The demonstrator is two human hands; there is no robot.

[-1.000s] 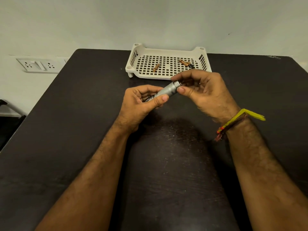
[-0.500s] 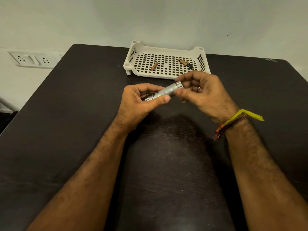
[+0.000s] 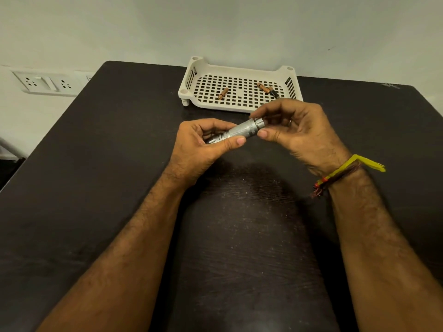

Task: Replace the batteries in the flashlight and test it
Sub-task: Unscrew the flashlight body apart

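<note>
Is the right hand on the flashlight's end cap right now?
Touching. The head view shows the right hand with its fingers curled over the flashlight end cap and the thumb pressed beneath it.

The right hand (image 3: 294, 130) has shifted its fingers (image 3: 263, 133) around the flashlight (image 3: 239, 131) end.

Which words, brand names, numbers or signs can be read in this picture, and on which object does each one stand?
No text can be read.
Batteries in the tray: any print is too small to read.
Flashlight: only knurled metal shows.
Wall sockets: no marking visible.
Table: a faint scratch at the far right corner, not legible.
</note>
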